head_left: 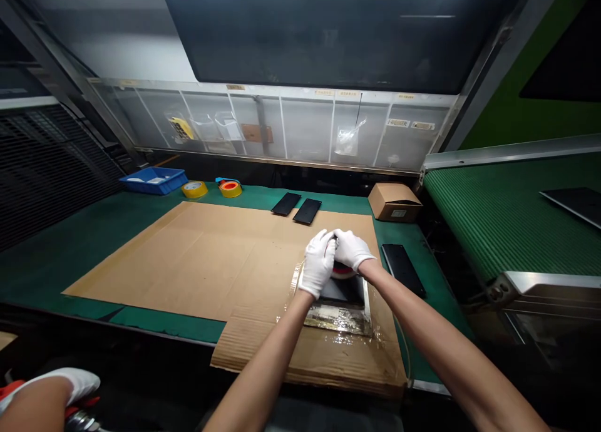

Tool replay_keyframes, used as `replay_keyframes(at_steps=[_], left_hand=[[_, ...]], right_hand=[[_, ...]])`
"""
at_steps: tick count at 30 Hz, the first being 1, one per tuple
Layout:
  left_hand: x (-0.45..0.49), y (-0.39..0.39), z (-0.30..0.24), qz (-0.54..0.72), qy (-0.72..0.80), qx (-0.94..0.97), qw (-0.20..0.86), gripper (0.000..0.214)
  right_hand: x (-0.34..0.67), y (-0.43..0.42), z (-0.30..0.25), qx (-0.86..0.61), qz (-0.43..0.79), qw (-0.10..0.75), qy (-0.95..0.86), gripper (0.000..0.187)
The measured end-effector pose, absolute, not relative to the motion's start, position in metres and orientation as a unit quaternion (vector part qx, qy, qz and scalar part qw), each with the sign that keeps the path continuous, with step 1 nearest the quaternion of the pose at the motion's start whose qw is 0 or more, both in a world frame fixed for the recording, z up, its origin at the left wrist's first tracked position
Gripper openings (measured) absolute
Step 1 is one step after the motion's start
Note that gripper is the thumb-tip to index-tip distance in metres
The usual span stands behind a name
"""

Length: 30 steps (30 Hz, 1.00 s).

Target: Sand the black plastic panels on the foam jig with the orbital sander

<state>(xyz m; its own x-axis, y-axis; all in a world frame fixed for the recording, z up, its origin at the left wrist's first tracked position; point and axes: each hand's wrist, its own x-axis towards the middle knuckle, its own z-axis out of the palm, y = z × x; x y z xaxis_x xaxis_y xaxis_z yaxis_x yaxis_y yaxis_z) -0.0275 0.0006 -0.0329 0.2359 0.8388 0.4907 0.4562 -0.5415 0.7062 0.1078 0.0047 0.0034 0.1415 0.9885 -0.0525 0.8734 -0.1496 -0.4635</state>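
From the head view, I can see two white-gloved hands. The left hand (318, 263) and the right hand (351, 249) meet in the middle, their fingers (328, 239) curled shut over one round roll (344, 270), red and white and mostly hidden. The roll sits on a black panel (346, 291) under clear plastic wrap (339, 317), on a cardboard sheet (201, 260). Two more black panels (285, 203) lie on the sheet's far edge. One black panel (402, 269) lies on the green surface (117, 247), and one black panel (575, 205) lies on a green belt (488, 222). Farther off are two tape rolls (195, 189), a blue tray (153, 180) and a small cardboard box (394, 202). Another person's gloved hand (61, 387) shows at the lower left.
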Motion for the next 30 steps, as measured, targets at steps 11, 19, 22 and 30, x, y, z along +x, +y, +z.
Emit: replay_keyframes(at_steps=[11,19,22,30], left_hand=[[-0.111,-0.133,-0.098,0.46,0.527,0.672,0.243,0.032],[-0.103,-0.165,-0.1,0.456,0.543,0.595,0.378,0.038],[-0.075,-0.151,-0.082,0.472,0.501,0.519,0.508,0.078],[-0.06,-0.146,-0.015,0.482,0.341,0.396,0.703,0.064]], right_hand=[[0.114,-0.022,-0.02,-0.689,0.041,0.07,-0.721,0.085],[0.092,-0.053,-0.028,-0.56,0.2,0.026,-0.804,0.116],[0.088,-0.069,-0.006,-0.594,0.234,0.15,-0.755,0.11],[0.106,-0.142,0.06,-0.63,0.301,0.263,-0.666,0.072]])
